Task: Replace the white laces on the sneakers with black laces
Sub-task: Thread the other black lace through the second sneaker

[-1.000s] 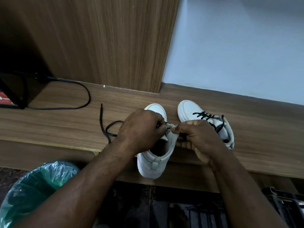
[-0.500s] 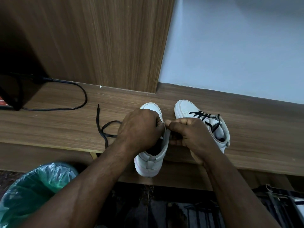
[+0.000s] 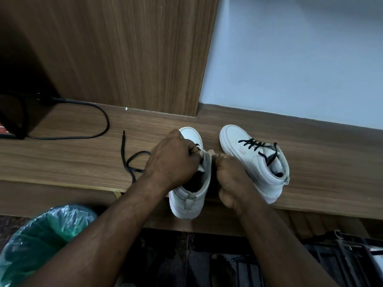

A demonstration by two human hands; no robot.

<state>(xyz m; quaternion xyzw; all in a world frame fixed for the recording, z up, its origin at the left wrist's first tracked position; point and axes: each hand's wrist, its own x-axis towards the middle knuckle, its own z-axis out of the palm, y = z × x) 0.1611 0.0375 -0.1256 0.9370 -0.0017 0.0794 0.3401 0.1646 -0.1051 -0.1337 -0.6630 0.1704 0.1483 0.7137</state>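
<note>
Lace: black, flat, soft. The free end w/ aglet lies looped on the surface just left of the L hand; the rest runs under that hand toward the sneaker. Sneaker is a white high-top, toe pointing away, heel hanging over the surface's front edge. No white lace seen on it.

L hand's fingers are curled over the eyelet area and seem to pinch a short black bit of lace at their tips; which eyelet is hidden. R hand is clenched too, thumb and forefinger nipping the sneaker's right eyelet flap, holding it up and open.

Handling, as I judge it: the lace is light and limp and won't push through a hole unless held close behind the stiff tip, so grip there and draw slack through in short pulls. The sneaker is light, w/ a bendy upper and stiff sole; best held by flap or collar, as now. W/ the heel overhanging, a hard tug could tip it off the edge, so brace it.

2nd sneaker sits just right of the R hand, already strung w/ black, not tied as far as I can see. So approx halfway.

Farther out: cable back left, bin w/ green bag below, wood panel and pale wall behind.
</note>
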